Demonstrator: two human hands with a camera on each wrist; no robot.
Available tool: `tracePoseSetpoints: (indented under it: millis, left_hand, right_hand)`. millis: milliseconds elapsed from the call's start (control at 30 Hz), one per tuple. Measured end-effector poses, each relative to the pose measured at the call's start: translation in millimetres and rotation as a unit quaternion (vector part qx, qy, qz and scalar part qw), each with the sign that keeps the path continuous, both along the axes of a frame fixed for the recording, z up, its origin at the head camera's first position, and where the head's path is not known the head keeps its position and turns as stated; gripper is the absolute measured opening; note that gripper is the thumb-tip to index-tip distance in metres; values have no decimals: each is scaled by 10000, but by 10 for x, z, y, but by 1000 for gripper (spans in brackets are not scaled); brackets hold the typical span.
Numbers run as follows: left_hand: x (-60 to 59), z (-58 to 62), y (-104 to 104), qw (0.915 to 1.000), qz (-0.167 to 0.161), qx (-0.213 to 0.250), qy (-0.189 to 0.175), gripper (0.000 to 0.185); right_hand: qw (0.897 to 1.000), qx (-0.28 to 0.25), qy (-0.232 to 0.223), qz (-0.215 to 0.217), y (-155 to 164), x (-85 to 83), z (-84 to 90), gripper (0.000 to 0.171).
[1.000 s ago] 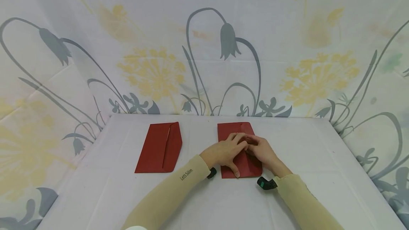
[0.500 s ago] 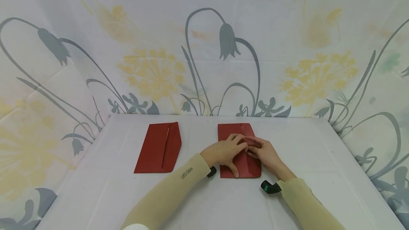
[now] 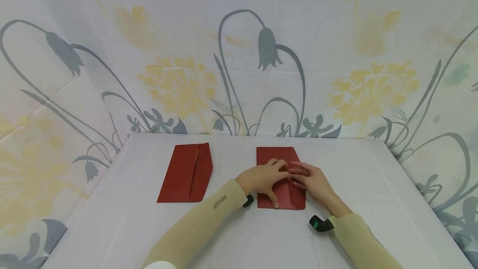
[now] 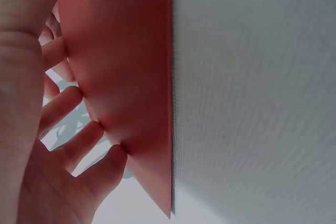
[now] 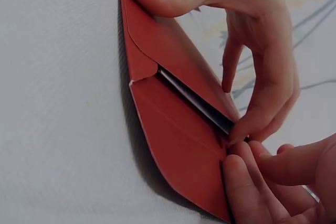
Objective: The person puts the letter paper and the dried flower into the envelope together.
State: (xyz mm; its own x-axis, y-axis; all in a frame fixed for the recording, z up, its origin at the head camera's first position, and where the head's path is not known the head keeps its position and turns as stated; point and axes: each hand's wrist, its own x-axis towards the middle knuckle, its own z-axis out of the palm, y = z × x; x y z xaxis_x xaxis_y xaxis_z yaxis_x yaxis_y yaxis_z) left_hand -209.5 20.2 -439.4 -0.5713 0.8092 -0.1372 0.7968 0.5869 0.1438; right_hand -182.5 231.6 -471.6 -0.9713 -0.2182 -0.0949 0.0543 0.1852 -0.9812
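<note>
A red envelope (image 3: 267, 155) lies below both hands in the head view, its flap side up. My left hand (image 3: 263, 177) arches over it, thumb at the near edge and bent fingers gripping at the slit. That slit gapes darkly (image 5: 194, 100) in the right wrist view, left fingertips at its lip. My right hand (image 3: 313, 184) reaches in from the right, its fingertips bunched at the flap beside the left fingertips. I cannot tell whether it pinches the paper. The left wrist view shows the envelope's red panel (image 4: 121, 51) tilted, with fingertips along its edge.
A second red envelope (image 3: 179, 173) lies to the left, its slit showing. Both rest on a white-covered table (image 3: 239, 244). Behind stands a cloth backdrop (image 3: 328, 24) printed with grey and yellow flowers. Black wrist cameras (image 3: 321, 223) sit under the wrists.
My right hand has slid a little right and nearer, its fingers more stretched out. The far edge of the envelope under the hands sits slightly lower in view. The left hand has hardly moved.
</note>
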Motion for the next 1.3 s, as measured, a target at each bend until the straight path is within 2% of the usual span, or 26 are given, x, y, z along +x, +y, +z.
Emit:
tracePoseSetpoints:
  millis: [200, 467, 700, 1000, 1167, 1300]
  left_hand:
    - [-1, 2, 2, 9999, 12, -104, 2, 85]
    - [14, -5, 6, 9998, -31, -207, 49, 87]
    - [87, -21, -30, 9999, 4, -162, -9, 84]
    - [132, -24, -110, 9992, 28, 337, -235, 74]
    - [134, -14, -223, 9946, 177, 887, -510, 57]
    - [132, 34, -367, 9890, 431, 1222, -709, 41]
  right_hand:
    - [9999, -60, 34, 86, 55, 31, 9, 46]
    - [9998, 87, 165, 36, 123, 83, 19, 44]
    - [9992, 238, 313, -38, 173, 177, 49, 43]
    - [9986, 193, 470, -109, 283, 241, 95, 40]
    - [9981, 290, 508, -173, 289, 290, 154, 40]
    - [9970, 432, 606, -206, 279, 333, 211, 39]
